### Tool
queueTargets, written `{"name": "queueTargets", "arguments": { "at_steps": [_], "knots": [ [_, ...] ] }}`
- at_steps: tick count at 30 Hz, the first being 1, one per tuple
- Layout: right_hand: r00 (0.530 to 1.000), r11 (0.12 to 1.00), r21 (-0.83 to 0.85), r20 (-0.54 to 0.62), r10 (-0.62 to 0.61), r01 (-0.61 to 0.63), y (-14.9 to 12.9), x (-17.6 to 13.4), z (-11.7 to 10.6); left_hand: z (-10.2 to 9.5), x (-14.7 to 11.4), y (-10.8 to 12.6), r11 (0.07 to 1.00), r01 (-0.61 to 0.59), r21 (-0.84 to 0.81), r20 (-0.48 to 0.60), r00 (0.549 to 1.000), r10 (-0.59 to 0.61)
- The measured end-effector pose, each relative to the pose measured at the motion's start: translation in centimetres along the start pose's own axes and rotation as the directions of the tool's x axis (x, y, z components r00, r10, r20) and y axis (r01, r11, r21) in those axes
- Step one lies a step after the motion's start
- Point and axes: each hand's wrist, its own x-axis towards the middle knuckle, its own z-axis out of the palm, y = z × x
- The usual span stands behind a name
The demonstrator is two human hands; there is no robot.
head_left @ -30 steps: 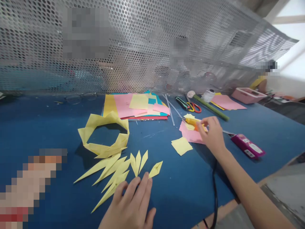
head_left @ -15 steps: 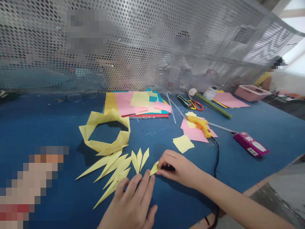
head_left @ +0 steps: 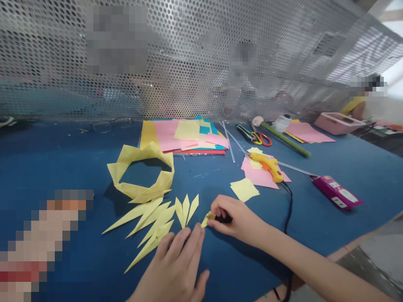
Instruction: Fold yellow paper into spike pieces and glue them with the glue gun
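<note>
Between the thumb and fingers of my right hand (head_left: 236, 216) is a small folded piece of yellow paper (head_left: 206, 219). My left hand (head_left: 176, 266) lies flat on the table with fingers stretched out, and its fingertips reach the lower end of that piece. Just beyond these fingertips, several slim folded yellow paper petals (head_left: 186, 207) fan out. Longer pointed yellow paper spikes (head_left: 141, 226) are spread to their left, partly overlapping. Behind them stands a folded yellow paper ring (head_left: 124, 157). Small square yellow sheets (head_left: 244, 190) lie beyond my right hand.
A yellow glue gun (head_left: 267, 165) rests on pink paper (head_left: 256, 175), its black cord (head_left: 289, 209) running past my right forearm. Around it are a purple packet (head_left: 336, 193), scissors (head_left: 263, 139), a green stem (head_left: 286, 139) and a colored paper stack (head_left: 160, 136). Perforated metal (head_left: 189, 54) stands behind.
The view has shifted slightly, so the things on the table appear a little to the right. Both hands keep nearly the same pose at the small folded paper.
</note>
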Motion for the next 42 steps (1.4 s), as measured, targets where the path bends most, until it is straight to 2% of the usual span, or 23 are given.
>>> {"name": "queueTargets", "arguments": {
  "at_steps": [9,16,22,27,32,35,38,40,42],
  "knots": [
    [0.995,0.993,0.075,0.046,-0.091,0.087,-0.1,0.2,-0.5,0.8,-0.4,0.0,0.993,-0.106,0.059,0.026,0.994,0.104],
    [0.991,0.991,0.043,0.055,-0.126,0.124,-0.2,0.4,-0.7,0.2,0.2,-0.3,0.963,-0.236,0.133,0.090,0.970,0.226],
    [0.983,0.975,-0.124,0.056,-0.176,0.182,-0.5,0.4,-0.1,0.2,0.5,-0.4,0.915,-0.358,0.184,0.123,0.932,0.340],
    [0.958,0.889,-0.358,0.143,-0.250,0.285,-2.0,-0.2,0.3,0.0,0.4,-0.5,0.893,-0.413,0.180,0.163,0.908,0.386],
    [0.913,0.828,-0.387,0.200,-0.355,0.406,-3.1,-1.4,1.1,-0.9,0.6,-0.6,0.866,-0.480,0.142,0.214,0.869,0.447],
    [0.939,0.879,-0.329,0.121,-0.323,0.345,-3.0,-1.7,1.0,-1.2,0.6,-0.6,0.859,-0.493,0.137,0.233,0.859,0.456],
    [0.982,0.958,-0.225,-0.023,-0.187,0.177,-2.7,-1.5,0.3,-1.2,0.3,-0.5,0.870,-0.467,0.158,0.249,0.872,0.422],
    [0.991,0.985,-0.149,-0.090,-0.101,0.087,-2.5,-1.4,-0.2,-1.2,0.2,-0.5,0.872,-0.459,0.169,0.254,0.875,0.412],
    [0.992,0.994,-0.093,-0.114,-0.062,0.052,-2.4,-1.3,-0.5,-1.2,0.1,-0.4,0.873,-0.455,0.177,0.254,0.878,0.406]
  ]
}}
